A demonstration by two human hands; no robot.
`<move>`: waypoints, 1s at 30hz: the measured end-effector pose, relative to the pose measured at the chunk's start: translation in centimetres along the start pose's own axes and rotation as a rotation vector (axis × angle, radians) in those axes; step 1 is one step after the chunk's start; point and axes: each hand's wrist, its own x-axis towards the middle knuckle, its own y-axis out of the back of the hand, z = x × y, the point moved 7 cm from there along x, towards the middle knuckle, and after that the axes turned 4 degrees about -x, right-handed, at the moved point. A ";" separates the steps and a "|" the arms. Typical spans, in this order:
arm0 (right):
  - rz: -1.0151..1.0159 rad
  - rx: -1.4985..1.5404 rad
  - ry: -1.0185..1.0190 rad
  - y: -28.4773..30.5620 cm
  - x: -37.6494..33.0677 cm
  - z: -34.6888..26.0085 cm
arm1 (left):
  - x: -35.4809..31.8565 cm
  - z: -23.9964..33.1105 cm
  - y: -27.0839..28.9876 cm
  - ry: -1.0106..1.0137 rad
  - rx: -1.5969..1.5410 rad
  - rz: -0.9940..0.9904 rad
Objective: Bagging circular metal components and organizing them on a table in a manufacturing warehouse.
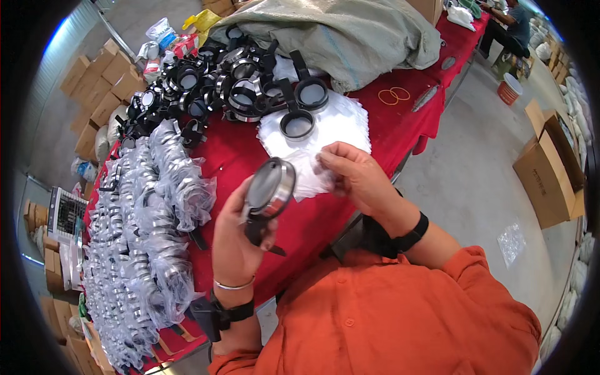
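My left hand (239, 240) is closed around the black handle of a round, silver-rimmed piece (270, 189) with a grey disc face. The piece is raised above the red table, its face tilted. To its right, my right hand (356, 178) pinches a thin translucent plastic bag (306, 172) at the near edge of a stack of white plastic bags (347, 122). Motion blurs those fingertips. Two round pieces with black handles (297, 125) lie on the stack's far side, just beyond my right hand.
Many loose black-handled pieces (187, 80) are heaped at the far left. Rows of bagged pieces (144, 237) cover the table's left side. A large grey-green sack (350, 40) lies behind. Rubber bands (394, 95) rest on the red cloth (250, 150). An opened carton (550, 172) stands on the floor.
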 end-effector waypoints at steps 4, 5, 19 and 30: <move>-0.016 -0.003 -0.006 -0.1 -0.8 -0.7 | 0.9 -1.2 -2.0 -0.219 0.736 -0.106; -0.016 -0.038 0.002 0.3 -1.3 -1.1 | 1.0 -0.9 -2.7 -0.346 0.875 -0.168; 0.010 -0.643 0.468 1.6 -3.7 -2.9 | 0.4 -3.4 -2.3 -0.023 0.531 -0.153; -0.107 -1.178 0.899 -5.9 -7.2 -2.1 | -0.7 -1.3 -2.1 -0.777 1.256 0.062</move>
